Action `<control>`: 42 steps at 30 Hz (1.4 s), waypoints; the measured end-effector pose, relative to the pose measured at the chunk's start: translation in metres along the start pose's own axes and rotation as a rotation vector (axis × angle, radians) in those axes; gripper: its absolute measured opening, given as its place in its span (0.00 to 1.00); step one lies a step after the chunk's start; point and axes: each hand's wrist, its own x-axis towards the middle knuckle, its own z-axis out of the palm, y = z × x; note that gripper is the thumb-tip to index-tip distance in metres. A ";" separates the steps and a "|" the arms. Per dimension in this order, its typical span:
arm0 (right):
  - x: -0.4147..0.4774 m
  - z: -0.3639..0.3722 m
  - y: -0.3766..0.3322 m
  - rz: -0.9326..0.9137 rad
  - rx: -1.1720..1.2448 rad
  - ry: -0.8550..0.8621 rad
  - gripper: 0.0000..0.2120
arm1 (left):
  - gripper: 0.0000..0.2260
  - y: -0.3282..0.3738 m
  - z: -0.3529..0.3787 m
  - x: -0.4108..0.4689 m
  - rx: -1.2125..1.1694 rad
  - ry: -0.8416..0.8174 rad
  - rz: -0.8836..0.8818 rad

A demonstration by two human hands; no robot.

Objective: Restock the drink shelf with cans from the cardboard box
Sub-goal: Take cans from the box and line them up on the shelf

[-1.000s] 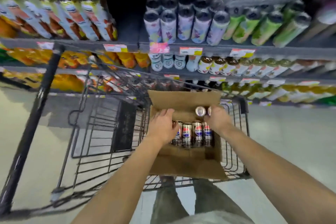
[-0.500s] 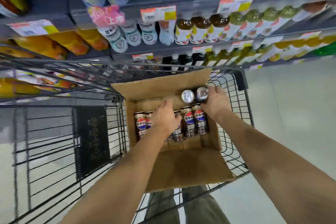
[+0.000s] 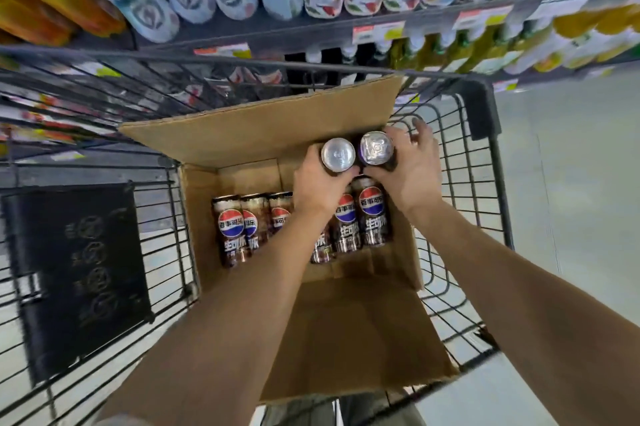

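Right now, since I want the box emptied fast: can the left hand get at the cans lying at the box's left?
Likely yes, once freed: the left hand grips an upright can, but the lying cans sit uncovered in the open box.

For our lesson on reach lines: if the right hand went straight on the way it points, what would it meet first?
Probably the box's far flap, just beyond the can the right hand grips; depth is unclear.

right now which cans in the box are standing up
The two showing silver tops: the left can in the left hand, the right can in the right hand. The other cans lie label-up.
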 end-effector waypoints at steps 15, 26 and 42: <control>-0.064 -0.116 -0.075 -0.040 0.786 0.041 0.34 | 0.30 0.061 -0.131 -0.103 -0.087 0.152 0.162; -0.134 -0.258 -0.136 -0.279 0.940 0.126 0.29 | 0.27 0.151 -0.246 -0.217 -0.142 0.157 0.461; -0.300 -0.420 -0.146 -0.371 0.928 0.383 0.30 | 0.37 0.235 -0.296 -0.376 -0.218 -0.019 0.752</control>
